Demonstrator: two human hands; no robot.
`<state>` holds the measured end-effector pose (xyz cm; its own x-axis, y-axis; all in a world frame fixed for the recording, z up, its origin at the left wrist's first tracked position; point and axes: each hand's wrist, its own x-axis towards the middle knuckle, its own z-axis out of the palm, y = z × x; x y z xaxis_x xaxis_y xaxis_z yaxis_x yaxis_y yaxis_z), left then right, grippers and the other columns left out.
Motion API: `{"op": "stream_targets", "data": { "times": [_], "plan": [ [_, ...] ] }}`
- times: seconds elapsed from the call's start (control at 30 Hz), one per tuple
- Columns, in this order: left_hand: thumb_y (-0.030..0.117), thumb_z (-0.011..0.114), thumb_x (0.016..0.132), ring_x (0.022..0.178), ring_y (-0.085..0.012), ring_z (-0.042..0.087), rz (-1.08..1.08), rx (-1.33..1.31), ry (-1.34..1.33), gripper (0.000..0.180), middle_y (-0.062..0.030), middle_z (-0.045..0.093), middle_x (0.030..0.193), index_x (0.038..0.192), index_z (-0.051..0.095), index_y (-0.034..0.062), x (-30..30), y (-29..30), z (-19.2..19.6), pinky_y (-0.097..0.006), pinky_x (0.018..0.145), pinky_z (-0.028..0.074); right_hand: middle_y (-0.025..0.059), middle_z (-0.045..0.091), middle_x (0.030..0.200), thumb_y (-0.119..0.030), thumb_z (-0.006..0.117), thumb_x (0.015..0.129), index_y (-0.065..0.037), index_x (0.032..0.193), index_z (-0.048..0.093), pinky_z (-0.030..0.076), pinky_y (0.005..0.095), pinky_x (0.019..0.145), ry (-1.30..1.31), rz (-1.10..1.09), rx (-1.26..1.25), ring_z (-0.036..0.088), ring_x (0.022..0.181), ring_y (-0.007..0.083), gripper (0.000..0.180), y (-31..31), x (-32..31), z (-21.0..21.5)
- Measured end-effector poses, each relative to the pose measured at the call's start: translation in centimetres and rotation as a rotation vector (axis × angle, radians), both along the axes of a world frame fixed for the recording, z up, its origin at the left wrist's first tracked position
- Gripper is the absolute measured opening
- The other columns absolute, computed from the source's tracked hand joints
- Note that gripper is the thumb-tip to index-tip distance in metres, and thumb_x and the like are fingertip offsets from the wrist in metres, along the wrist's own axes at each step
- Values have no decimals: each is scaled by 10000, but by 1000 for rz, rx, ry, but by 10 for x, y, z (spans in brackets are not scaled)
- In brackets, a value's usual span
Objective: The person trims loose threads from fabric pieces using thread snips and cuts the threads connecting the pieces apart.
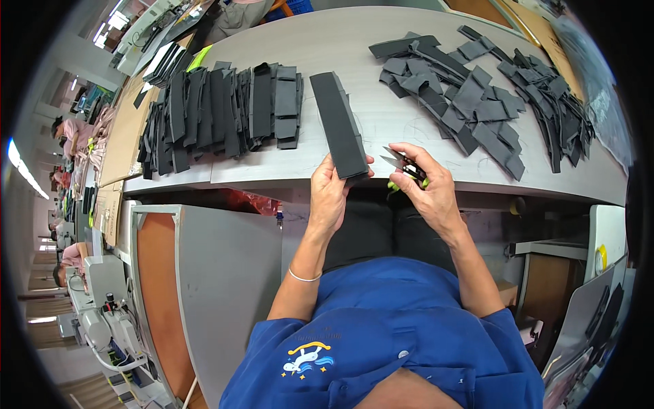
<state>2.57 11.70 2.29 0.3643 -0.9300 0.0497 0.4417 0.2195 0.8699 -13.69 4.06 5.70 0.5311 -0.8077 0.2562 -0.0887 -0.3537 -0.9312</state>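
Observation:
My left hand (330,195) grips the near end of a long dark fabric strip (337,123), which slants away from me over the table. In my right hand (430,191) is a pair of thread snips (403,163) with dark handles. Their blades point left toward the strip's near end, apart from it, and look parted. Something yellow-green shows by the fingers holding the snips. Left of the strip stands a tight row of similar dark fabric strips (221,112). To the right lies a loose heap of folded dark fabric pieces (456,99).
A second heap of dark pieces (553,102) lies at the far right beside clear plastic sheeting (593,88). Loose threads are scattered on the pale table (327,34). Brown cardboard (129,136) borders the left side. Other people (71,133) sit among sewing machines farther left.

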Motion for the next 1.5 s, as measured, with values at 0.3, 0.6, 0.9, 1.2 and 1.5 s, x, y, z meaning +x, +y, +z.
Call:
{"op": "stream_targets", "data": {
  "times": [0.3,0.6,0.9,1.2,1.5],
  "plan": [
    [138,474,990,838,-115,609,107,42,-123,226,-94,648,975,1106,563,-34,-1,-3,-11,-251,790,498,47,624,738,-137,699,786,-93,997,698,434,313,605,34,62,-238,561,647,185,216,-4,8,7],
    [80,475,976,833,-69,567,188,75,-344,230,-43,646,929,1143,570,-46,-6,-6,-8,-222,744,476,7,577,667,-181,723,743,-146,944,702,376,316,581,171,81,-601,509,578,181,205,-5,22,4],
    [83,482,967,824,-87,579,95,169,-215,203,-53,636,930,1111,570,-30,-7,-9,1,-231,741,482,38,637,916,-171,742,710,-128,982,686,477,324,665,30,-17,-341,627,756,195,281,-10,19,8],
    [-40,463,818,931,-131,567,-435,194,-132,483,-87,587,1123,1297,410,-11,-3,-10,15,-279,864,449,20,538,613,-122,621,870,25,820,626,348,251,522,-108,-30,64,431,611,53,156,-47,13,-8],
    [58,600,825,1060,-150,503,-190,176,-606,235,-106,492,1224,1054,621,10,12,-2,12,-271,890,406,-76,439,620,-194,619,908,-37,750,597,260,220,492,-262,-3,313,330,571,19,225,-59,8,3]
  ]
}}
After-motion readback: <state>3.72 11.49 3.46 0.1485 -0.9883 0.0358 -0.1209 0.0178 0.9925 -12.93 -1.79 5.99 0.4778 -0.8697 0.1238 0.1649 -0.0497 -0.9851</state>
